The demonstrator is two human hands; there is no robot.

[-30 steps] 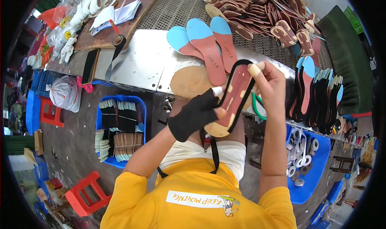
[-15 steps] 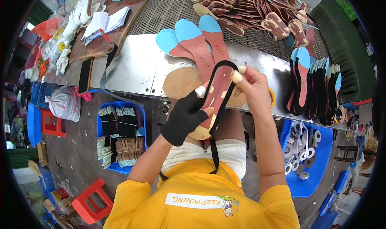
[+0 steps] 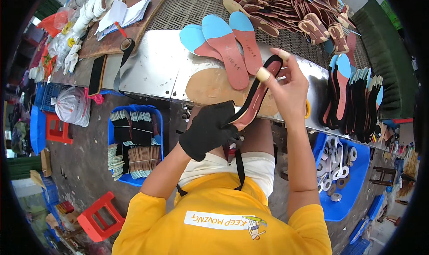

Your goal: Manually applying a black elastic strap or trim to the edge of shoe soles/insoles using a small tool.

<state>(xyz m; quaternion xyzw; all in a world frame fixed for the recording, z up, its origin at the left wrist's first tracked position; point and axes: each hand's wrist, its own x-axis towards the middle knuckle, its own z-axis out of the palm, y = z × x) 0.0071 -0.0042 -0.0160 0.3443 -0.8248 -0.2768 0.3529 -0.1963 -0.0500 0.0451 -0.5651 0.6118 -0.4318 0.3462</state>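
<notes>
Between my hands a reddish-brown insole [image 3: 255, 104] with a black strip round its edge is tilted on its side above the bench front. My left hand [image 3: 210, 129], in a black glove, is closed round its lower end and hides that part. My right hand [image 3: 286, 78], with tape on its fingertips, pinches the black edging near the upper end between thumb and finger. Just beyond lie several flat insoles [image 3: 229, 53] with light blue ends and reddish bodies. A tan oval patch [image 3: 208, 87] on the metal bench is partly behind the held insole.
A heap of brown insoles [image 3: 286, 13] covers the back of the mesh surface. Black-edged insoles [image 3: 357, 98] stand in a row at right. Blue bins hold bundled insoles [image 3: 140, 127] and tape rolls [image 3: 333, 165]. A black strip roll [image 3: 127, 44] and red stool [image 3: 102, 217] are at left.
The insole has turned from face-up to tilted on its edge. My right hand has shifted slightly right and its grip has moved to the upper end; my left hand now covers the lower end.
</notes>
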